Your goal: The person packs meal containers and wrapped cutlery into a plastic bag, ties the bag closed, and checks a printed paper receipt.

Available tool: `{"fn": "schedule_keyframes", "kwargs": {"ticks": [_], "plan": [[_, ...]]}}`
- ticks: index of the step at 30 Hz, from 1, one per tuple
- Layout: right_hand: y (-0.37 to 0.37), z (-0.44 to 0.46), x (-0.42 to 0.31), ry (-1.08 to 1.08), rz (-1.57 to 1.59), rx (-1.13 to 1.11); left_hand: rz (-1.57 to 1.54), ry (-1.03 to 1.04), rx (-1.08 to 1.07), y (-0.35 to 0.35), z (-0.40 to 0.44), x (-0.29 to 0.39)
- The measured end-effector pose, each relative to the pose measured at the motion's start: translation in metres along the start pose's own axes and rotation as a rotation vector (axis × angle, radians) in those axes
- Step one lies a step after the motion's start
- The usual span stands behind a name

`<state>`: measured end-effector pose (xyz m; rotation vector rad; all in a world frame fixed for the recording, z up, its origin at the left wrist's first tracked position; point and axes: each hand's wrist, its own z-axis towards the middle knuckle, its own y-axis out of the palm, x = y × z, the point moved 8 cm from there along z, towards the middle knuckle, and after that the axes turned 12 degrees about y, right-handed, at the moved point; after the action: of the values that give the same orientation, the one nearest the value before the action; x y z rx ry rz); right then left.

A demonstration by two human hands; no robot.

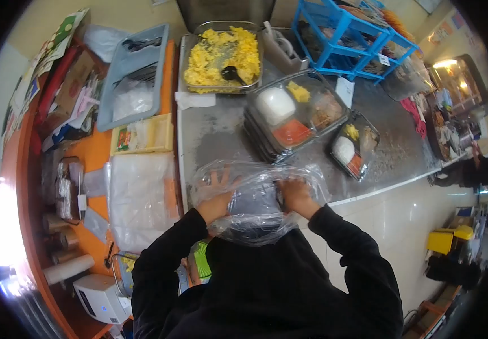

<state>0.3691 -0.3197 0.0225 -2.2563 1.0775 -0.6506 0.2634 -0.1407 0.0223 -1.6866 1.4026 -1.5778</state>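
A clear plastic bag [244, 229] lies crumpled around a dark container [255, 199], close against my body at the counter's front edge. My left hand [217, 200] is at the bag's left side, its fingers spread and seen through the film. On the opposite side, my right hand [297, 196] has its fingers bent against the plastic beside the container. Just beyond the bag stands a stack of lidded meal trays [275, 135]; the top one holds white rice, yellow egg and something red. A smaller lidded meal tray [354, 144] sits to the right.
A glass dish of scrambled egg [221, 56] with a black spoon stands at the back. Blue racks [340, 42] are at the back right. To the left are a grey-blue tray [108, 93] of utensils, a yellow box [165, 135] and a pile of clear bags [142, 203].
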Motion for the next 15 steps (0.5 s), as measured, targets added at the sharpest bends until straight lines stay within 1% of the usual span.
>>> {"fn": "schedule_keyframes", "kwargs": {"ticks": [1,3,4,6,7,9,10,11,13,14,15], "plan": [[-0.002,-0.004,-0.004,0.063,-0.051,0.176,0.021,0.0,0.009,-0.008,0.004,0.007],[-0.003,-0.016,-0.009,0.092,-0.062,0.284,0.259,-0.056,-0.026,-0.029,0.011,0.024],[-0.008,-0.026,-0.01,0.104,-0.058,0.338,0.304,-0.056,-0.047,-0.029,0.019,0.028],[-0.037,-0.079,-0.005,0.099,-0.017,0.442,0.388,-0.072,-0.09,-0.026,0.026,0.032],[-0.052,-0.103,-0.006,-0.161,0.158,0.362,0.4,-0.034,-0.043,-0.029,0.026,0.038],[-0.097,-0.158,0.014,-0.691,0.507,0.189,0.326,-0.03,0.029,-0.013,0.026,0.027],[-0.124,-0.168,0.041,-0.735,0.691,0.147,0.29,-0.032,0.063,-0.009,0.029,0.025],[-0.148,-0.167,0.072,-0.778,0.874,0.105,0.204,-0.038,-0.052,-0.013,0.031,0.033],[-0.179,-0.135,0.16,-0.472,0.905,0.471,0.03,-0.056,-0.281,-0.045,0.027,0.068],[-0.188,-0.116,0.206,-0.223,0.928,0.536,-0.042,0.036,-0.32,-0.056,0.032,0.092],[-0.188,-0.08,0.253,-0.183,0.777,0.834,-0.115,0.124,-0.357,-0.066,0.037,0.12]]}}
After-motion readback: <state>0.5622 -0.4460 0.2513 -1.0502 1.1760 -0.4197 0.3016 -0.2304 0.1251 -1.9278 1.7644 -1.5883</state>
